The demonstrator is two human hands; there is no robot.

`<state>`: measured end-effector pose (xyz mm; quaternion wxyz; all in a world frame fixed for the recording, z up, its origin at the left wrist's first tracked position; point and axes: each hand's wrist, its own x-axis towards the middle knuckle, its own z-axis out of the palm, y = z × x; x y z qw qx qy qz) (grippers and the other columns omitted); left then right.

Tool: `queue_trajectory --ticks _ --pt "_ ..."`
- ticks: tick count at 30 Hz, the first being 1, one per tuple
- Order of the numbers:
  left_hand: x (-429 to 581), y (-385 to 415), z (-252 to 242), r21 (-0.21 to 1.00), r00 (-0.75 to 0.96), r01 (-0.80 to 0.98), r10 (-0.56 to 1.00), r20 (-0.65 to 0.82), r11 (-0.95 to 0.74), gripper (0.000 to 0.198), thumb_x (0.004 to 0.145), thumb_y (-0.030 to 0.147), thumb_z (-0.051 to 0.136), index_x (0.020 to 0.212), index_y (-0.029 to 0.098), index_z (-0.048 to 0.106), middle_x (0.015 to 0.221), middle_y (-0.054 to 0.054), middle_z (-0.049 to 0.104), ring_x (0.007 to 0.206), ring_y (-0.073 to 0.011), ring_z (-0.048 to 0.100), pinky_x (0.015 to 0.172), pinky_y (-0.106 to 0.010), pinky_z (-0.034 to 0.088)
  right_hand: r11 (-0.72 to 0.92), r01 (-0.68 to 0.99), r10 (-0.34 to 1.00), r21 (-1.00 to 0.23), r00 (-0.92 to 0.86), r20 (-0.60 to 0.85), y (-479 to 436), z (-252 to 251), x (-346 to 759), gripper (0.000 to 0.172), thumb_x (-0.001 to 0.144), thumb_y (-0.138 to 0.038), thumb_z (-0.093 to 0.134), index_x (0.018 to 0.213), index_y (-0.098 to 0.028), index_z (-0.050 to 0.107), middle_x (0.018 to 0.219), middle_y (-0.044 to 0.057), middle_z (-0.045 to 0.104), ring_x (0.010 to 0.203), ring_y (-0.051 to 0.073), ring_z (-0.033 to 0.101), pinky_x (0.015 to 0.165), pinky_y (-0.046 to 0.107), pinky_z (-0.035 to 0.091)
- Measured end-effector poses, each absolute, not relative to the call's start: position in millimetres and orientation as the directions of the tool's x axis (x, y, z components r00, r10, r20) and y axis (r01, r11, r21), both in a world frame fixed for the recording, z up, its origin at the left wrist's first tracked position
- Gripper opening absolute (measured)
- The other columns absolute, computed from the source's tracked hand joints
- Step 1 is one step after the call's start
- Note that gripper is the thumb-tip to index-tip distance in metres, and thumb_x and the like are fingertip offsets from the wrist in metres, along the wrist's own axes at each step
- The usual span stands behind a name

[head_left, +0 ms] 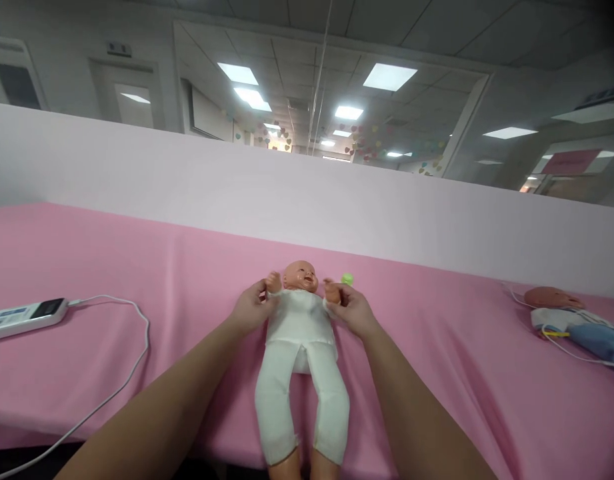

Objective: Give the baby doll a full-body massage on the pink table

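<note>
A baby doll (301, 327) with a white cloth body and a hard plastic head lies on its back on the pink cloth, its feet toward me. Both of its arms are raised beside its head. My left hand (254, 305) is closed around the doll's forearm on the left, thumb and fingers at its wrist. On the other side, my right hand (354, 310) pinches the doll's other wrist in the same way. Just beyond my right hand sits a small light-green object (347, 279), too small to name.
A white device with a dark screen (27, 319) lies at the left, its white cable (145, 333) curving over the pink cloth (197, 273). At the far right lies a second doll (577, 320) in blue and white. A low white partition (297, 193) runs behind.
</note>
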<state>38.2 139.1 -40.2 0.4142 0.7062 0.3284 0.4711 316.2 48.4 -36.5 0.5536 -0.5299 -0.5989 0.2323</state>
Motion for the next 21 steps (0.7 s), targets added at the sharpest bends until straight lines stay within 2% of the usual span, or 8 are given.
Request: queue_trajectory --ticks 2,5,10,13,17,21 --pt "40.7 129.7 -35.2 0.805 0.468 0.16 0.762 0.448 -0.571 0.047 0.073 0.022 0.071 0.12 0.025 0.076 0.125 -0.007 0.076 0.121 -0.0331 0.066 0.108 -0.044 0.051 0.317 0.49 0.937 -0.812 -0.029 0.348 36.8 -26.4 302.7 0.041 0.078 -0.02 0.07 0.118 -0.027 0.076 0.125 0.004 0.076 0.113 0.025 0.07 0.098 0.038 0.056" --pt "40.6 125.5 -33.3 0.676 0.593 0.278 0.676 0.438 -0.682 0.059 0.07 0.016 0.069 0.127 0.027 0.076 0.139 -0.007 0.07 0.134 -0.0352 0.059 0.119 -0.047 0.041 0.319 0.603 0.946 -0.731 -0.155 0.286 24.0 -15.9 289.8 0.027 0.084 -0.019 0.067 0.105 -0.03 0.081 0.106 0.001 0.079 0.1 0.024 0.073 0.088 0.036 0.058" --pt "38.9 128.3 -34.8 0.622 0.626 0.338 0.662 0.412 -0.706 0.063 0.072 0.015 0.068 0.134 0.029 0.073 0.147 -0.008 0.064 0.138 -0.0361 0.056 0.117 -0.047 0.044 0.314 0.66 0.947 -0.683 -0.171 0.271 21.4 -10.6 284.9 0.019 0.088 -0.033 0.071 0.103 -0.034 0.083 0.115 0.001 0.077 0.104 0.024 0.071 0.091 0.039 0.057" --pt "40.3 125.6 -32.1 0.678 0.575 0.324 0.706 0.413 -0.66 0.059 0.072 0.016 0.067 0.128 0.031 0.076 0.14 -0.005 0.069 0.131 -0.0337 0.061 0.114 -0.042 0.046 0.291 0.638 0.95 -0.713 -0.107 0.292 24.7 -13.4 286.7 0.022 0.089 -0.031 0.068 0.105 -0.033 0.083 0.114 0.001 0.077 0.103 0.024 0.072 0.093 0.039 0.058" --pt "38.9 126.2 -32.3 0.859 0.416 0.25 0.851 0.322 -0.447 0.046 0.075 0.026 0.07 0.121 0.028 0.077 0.115 -0.002 0.079 0.115 -0.0315 0.069 0.099 -0.037 0.054 0.209 0.54 0.96 -0.815 0.045 0.276 32.3 -25.3 298.4 0.035 0.083 -0.026 0.07 0.117 -0.032 0.079 0.118 0.001 0.078 0.109 0.025 0.071 0.096 0.039 0.057" --pt "31.6 138.3 -41.9 0.925 0.296 0.182 0.915 0.273 -0.334 0.035 0.075 0.034 0.076 0.107 0.02 0.076 0.102 -0.006 0.079 0.105 -0.0315 0.071 0.09 -0.037 0.057 0.076 0.535 0.925 -0.842 0.278 0.26 47.3 -44.4 319.1 0.042 0.078 -0.036 0.076 0.119 -0.028 0.077 0.107 0.002 0.079 0.098 0.026 0.072 0.089 0.041 0.059"
